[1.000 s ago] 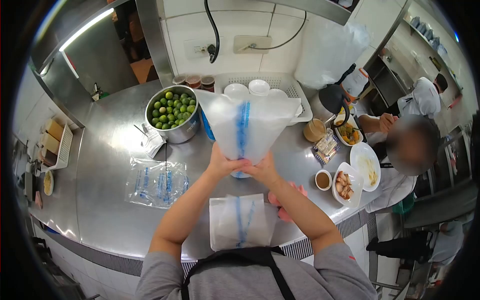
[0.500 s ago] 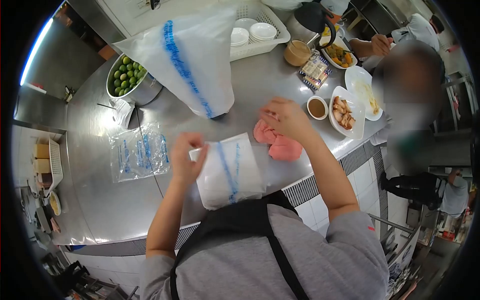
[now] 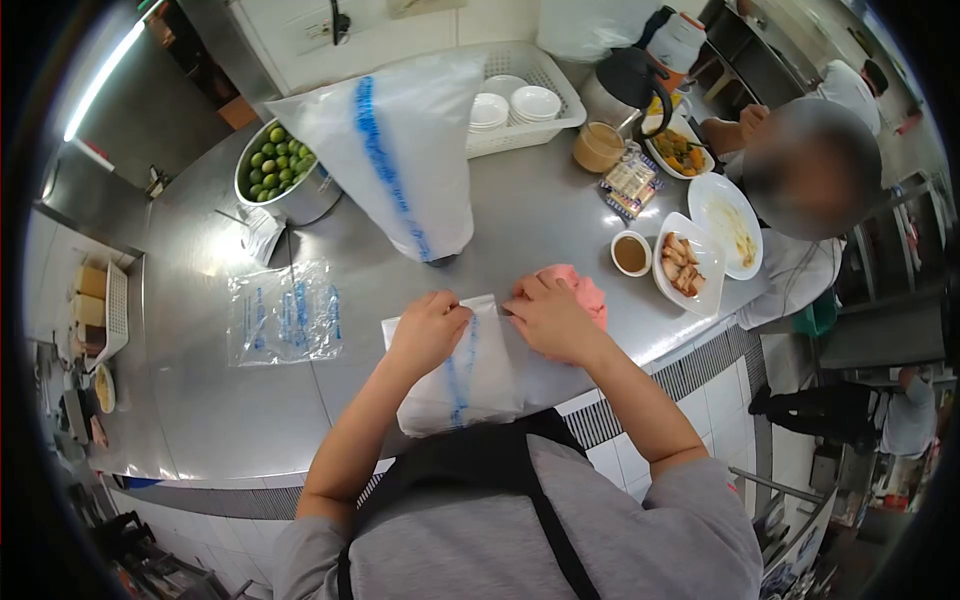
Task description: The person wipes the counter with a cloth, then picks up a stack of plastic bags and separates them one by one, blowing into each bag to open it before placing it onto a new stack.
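Observation:
A stack of white plastic bags [image 3: 458, 385] with blue print lies flat on the steel table in front of me. My left hand [image 3: 430, 328] rests on its upper part, fingers curled and pinching at the top edge of a bag. My right hand [image 3: 552, 322] is at the upper right corner of the stack, its fingers bent together with the tips by the bag edge. What those tips hold, if anything, is hidden. Just behind my right hand lies a crumpled pink cloth [image 3: 588, 296], partly covered by it.
A tall plastic-covered object [image 3: 420, 160] stands ahead. A pot of limes [image 3: 300, 200] and a clear plastic bag [image 3: 285, 315] are left. Right are a sauce cup [image 3: 631, 254], a meat dish [image 3: 705, 285], a plate [image 3: 725, 215] and a seated person. A dish basket [image 3: 560, 90] stands behind.
My right hand has moved from above the pink cloth leftward and down to the bag stack's corner. My left hand has come from the stack's left side onto its top edge.

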`<state>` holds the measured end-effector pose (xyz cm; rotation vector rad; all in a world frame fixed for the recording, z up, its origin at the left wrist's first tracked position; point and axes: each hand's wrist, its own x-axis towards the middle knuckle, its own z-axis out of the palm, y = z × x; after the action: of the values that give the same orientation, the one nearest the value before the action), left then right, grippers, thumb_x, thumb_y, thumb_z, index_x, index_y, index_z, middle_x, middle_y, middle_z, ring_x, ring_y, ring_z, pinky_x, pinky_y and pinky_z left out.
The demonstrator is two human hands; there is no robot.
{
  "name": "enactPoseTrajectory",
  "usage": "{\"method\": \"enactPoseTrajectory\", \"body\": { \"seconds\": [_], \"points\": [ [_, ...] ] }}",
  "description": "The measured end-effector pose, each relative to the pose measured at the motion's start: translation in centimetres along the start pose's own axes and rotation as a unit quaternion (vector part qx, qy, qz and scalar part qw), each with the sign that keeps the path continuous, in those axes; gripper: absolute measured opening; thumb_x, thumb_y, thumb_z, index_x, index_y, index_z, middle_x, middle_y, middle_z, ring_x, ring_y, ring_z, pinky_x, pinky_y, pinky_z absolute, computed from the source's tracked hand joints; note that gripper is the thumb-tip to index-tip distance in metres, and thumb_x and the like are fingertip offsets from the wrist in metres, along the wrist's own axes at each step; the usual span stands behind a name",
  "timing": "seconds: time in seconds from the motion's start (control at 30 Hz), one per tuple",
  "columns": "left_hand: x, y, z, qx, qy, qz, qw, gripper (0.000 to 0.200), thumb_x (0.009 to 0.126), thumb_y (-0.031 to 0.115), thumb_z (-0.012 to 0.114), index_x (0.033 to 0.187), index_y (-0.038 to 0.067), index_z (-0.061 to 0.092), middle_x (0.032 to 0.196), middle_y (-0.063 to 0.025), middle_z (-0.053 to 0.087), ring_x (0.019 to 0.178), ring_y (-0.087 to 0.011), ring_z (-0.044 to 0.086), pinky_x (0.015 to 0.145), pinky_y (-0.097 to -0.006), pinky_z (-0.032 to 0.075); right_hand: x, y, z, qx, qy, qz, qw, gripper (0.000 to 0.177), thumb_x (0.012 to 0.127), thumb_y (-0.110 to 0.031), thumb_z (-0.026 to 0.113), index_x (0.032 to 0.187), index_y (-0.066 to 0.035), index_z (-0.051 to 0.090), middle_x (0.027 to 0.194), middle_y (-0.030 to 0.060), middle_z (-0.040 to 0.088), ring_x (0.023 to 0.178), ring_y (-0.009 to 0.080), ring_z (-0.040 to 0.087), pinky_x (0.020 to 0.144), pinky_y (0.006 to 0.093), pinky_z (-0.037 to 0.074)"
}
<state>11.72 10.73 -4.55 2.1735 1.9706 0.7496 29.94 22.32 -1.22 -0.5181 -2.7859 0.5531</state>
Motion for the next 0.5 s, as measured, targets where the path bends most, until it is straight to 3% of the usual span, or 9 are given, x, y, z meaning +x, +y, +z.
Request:
{"method": "enactPoseTrajectory", "body": {
  "seconds": [0.07,0.17,0.23,0.27,0.33,0.37,0.43,0.47,0.5],
  "points": [
    [-0.4,-0.3,-0.2,-0.017,0.009,-0.016,1.000,0.013,0.071,0.012,0.062,0.084,0.010,0.062,0.076,-0.0050,0.052,0.074,-0.0231,0.054,0.065,-0.0332,0.045,0.3,0.3,1.1,-0.044,-0.016,-0.017,0.999,0.009,0.071,-0.015,0.057,0.072,-0.007,0.060,0.093,0.0071,0.053,0.088,0.0262,0.050,0.078,0.0367,0.039],
    [-1.3,-0.4,-1.7,-0.047,-0.017,-0.084,0.995,0.006,0.073,0.009,0.061,0.079,0.009,0.062,0.083,-0.0076,0.055,0.070,-0.0245,0.055,0.062,-0.0325,0.046,0.9,0.5,0.8,0.019,-0.004,-0.036,0.999,0.008,0.070,-0.014,0.058,0.071,-0.006,0.060,0.085,0.0073,0.056,0.083,0.0246,0.052,0.073,0.0345,0.041],
    [-1.7,-0.4,-3.5,-0.200,-0.007,-0.212,0.957,0.006,0.075,0.008,0.060,0.080,0.007,0.062,0.094,-0.0069,0.059,0.070,-0.0195,0.058,0.063,-0.0286,0.046,1.8,0.4,-0.8,0.239,-0.082,0.098,0.962,0.009,0.069,-0.010,0.065,0.072,-0.004,0.060,0.074,0.0022,0.056,0.071,0.0145,0.053,0.064,0.0266,0.044],
    [-2.0,-0.9,-4.0,-0.199,-0.003,-0.218,0.955,0.006,0.075,0.008,0.060,0.080,0.007,0.062,0.094,-0.0069,0.059,0.070,-0.0195,0.058,0.063,-0.0286,0.046,2.1,0.0,-1.5,0.240,-0.087,0.094,0.962,0.009,0.069,-0.010,0.065,0.072,-0.004,0.060,0.074,0.0022,0.056,0.071,0.0145,0.053,0.064,0.0266,0.044],
    [-2.2,-2.0,-5.1,-0.338,-0.027,-0.292,0.894,0.008,0.077,0.009,0.062,0.084,0.005,0.062,0.100,-0.0051,0.061,0.072,-0.0120,0.058,0.063,-0.0240,0.045,2.8,-0.6,-2.9,0.310,-0.111,0.147,0.933,0.012,0.068,-0.012,0.065,0.071,-0.003,0.058,0.069,0.0043,0.055,0.061,0.0156,0.053,0.056,0.0272,0.043],
    [-2.3,-2.1,-5.7,-0.336,-0.017,-0.295,0.894,0.008,0.077,0.009,0.062,0.084,0.005,0.062,0.100,-0.0051,0.061,0.072,-0.0120,0.058,0.063,-0.0240,0.045,2.9,-0.5,-3.1,0.307,-0.116,0.138,0.935,0.012,0.068,-0.012,0.065,0.071,-0.003,0.058,0.069,0.0043,0.055,0.061,0.0156,0.053,0.056,0.0272,0.043],
    [-2.6,-2.0,-7.7,-0.545,0.042,-0.185,0.816,0.010,0.076,0.007,0.062,0.085,0.003,0.063,0.096,-0.0042,0.061,0.074,-0.0082,0.056,0.063,-0.0205,0.043,4.1,-0.6,-3.3,0.284,-0.104,0.159,0.940,0.014,0.069,-0.014,0.067,0.073,-0.004,0.058,0.070,0.0032,0.055,0.060,0.0136,0.051,0.056,0.0263,0.043],
    [-2.8,-1.9,-8.8,-0.538,0.066,-0.190,0.818,0.010,0.076,0.007,0.062,0.085,0.003,0.063,0.096,-0.0042,0.061,0.074,-0.0082,0.056,0.063,-0.0205,0.043,4.9,-1.1,-3.3,0.280,-0.114,0.137,0.943,0.014,0.069,-0.014,0.067,0.073,-0.004,0.058,0.070,0.0032,0.055,0.060,0.0136,0.051,0.056,0.0263,0.043],
    [-2.6,-1.5,-9.7,-0.584,0.065,-0.185,0.788,0.010,0.076,0.006,0.063,0.084,0.002,0.063,0.095,-0.0061,0.060,0.075,-0.0090,0.056,0.063,-0.0201,0.043,5.1,-1.6,-3.5,0.276,-0.092,0.101,0.952,0.014,0.069,-0.015,0.067,0.073,-0.004,0.059,0.070,0.0034,0.055,0.060,0.0142,0.051,0.056,0.0264,0.043]
  ]
}}
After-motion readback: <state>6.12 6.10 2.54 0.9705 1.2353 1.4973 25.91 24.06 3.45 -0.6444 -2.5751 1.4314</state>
